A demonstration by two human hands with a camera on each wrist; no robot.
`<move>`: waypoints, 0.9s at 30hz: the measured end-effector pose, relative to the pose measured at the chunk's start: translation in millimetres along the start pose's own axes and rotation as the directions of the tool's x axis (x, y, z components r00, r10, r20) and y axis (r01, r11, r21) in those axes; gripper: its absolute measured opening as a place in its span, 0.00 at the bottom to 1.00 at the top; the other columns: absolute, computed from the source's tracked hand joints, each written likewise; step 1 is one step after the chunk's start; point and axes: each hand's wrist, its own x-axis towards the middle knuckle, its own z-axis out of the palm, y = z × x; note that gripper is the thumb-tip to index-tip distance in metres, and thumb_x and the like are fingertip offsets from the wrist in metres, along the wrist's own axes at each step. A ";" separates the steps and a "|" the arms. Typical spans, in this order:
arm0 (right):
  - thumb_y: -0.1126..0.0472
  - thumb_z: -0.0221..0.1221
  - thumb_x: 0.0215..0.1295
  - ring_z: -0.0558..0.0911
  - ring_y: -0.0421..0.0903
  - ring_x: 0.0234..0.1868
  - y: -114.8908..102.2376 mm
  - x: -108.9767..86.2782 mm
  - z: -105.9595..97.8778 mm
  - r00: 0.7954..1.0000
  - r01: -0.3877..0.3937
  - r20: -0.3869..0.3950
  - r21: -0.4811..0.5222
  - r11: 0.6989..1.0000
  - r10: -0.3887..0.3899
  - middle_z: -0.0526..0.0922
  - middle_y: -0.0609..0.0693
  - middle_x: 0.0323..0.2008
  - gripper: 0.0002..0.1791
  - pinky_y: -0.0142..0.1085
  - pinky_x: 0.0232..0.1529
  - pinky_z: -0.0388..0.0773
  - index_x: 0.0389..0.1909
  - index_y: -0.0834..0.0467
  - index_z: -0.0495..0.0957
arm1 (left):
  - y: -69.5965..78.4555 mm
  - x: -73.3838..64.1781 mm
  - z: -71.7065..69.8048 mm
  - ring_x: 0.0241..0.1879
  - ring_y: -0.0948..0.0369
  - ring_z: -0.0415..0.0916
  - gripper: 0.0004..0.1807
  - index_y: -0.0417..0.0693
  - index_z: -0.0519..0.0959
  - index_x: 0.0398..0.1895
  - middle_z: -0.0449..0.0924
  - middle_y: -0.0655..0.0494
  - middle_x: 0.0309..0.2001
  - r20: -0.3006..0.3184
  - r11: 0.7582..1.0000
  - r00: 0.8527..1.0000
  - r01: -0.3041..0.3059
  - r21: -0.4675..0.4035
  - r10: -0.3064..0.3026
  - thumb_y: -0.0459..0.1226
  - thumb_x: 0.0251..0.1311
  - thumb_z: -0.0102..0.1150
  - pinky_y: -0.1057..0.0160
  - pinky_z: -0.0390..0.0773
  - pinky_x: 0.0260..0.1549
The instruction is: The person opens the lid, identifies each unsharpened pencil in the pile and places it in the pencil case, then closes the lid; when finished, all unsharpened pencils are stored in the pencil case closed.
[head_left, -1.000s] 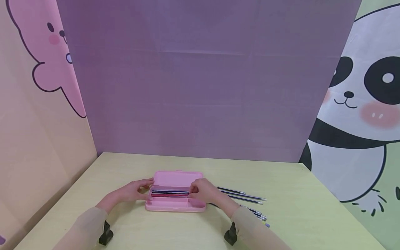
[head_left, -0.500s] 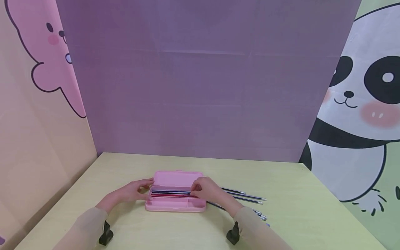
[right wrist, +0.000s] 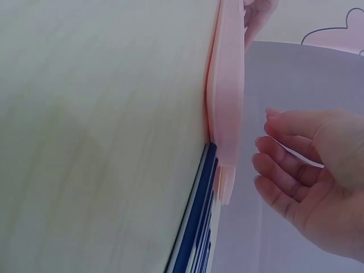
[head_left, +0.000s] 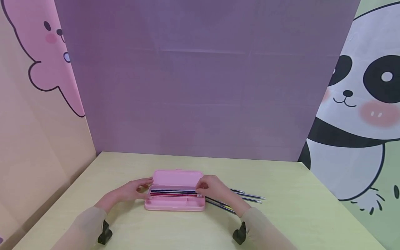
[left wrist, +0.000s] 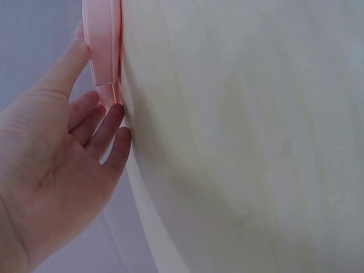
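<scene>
An open pink pencil case (head_left: 165,208) lies on the table with its lid (head_left: 177,178) tipped back. Dark pencils (head_left: 172,190) and a red pencil (head_left: 175,194) lie side by side in its long compartment. My left hand (head_left: 132,191) rests at the case's left end, thumb against the near tray and relaxed fingers at the lid, as the left wrist view also shows. Over the right end of the case is my right hand (head_left: 215,189). In the right wrist view its fingers (right wrist: 278,196) are loosely bent, with nothing visible between them and thumb.
Loose dark pencils (head_left: 251,200) lie on the table right of the case, partly behind the right forearm. More pencils (head_left: 217,203) lie close to the case's lower right corner. A purple panel (head_left: 200,86) stands behind the table (head_left: 140,229).
My right hand has drawn a little to the right, away from the pencils in the case, so the red pencil's right end shows. My left hand has stayed at the case's left end.
</scene>
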 end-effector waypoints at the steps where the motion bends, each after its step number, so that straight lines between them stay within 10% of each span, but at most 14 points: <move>1: 0.62 0.62 0.60 0.74 0.38 0.30 0.5 -1.2 -1.3 1.000 -0.005 -0.003 0.001 1.000 0.005 0.79 0.44 0.28 0.04 0.27 0.32 0.76 0.34 0.57 0.82 | -0.6 0.0 0.1 0.57 0.50 0.68 0.44 0.45 0.60 0.70 0.66 0.43 0.65 0.000 1.000 1.000 -0.003 0.002 0.003 0.50 0.52 0.66 0.45 0.69 0.59; 27: 0.61 0.63 0.59 0.74 0.38 0.30 29.2 -38.3 -27.0 0.997 -0.045 -0.055 -0.019 0.999 0.044 0.79 0.43 0.29 0.07 0.27 0.34 0.77 0.36 0.60 0.82 | -0.6 -1.4 -0.5 0.58 0.48 0.68 0.44 0.43 0.59 0.70 0.64 0.42 0.66 0.009 1.000 1.000 -0.023 0.000 0.023 0.49 0.53 0.65 0.46 0.69 0.59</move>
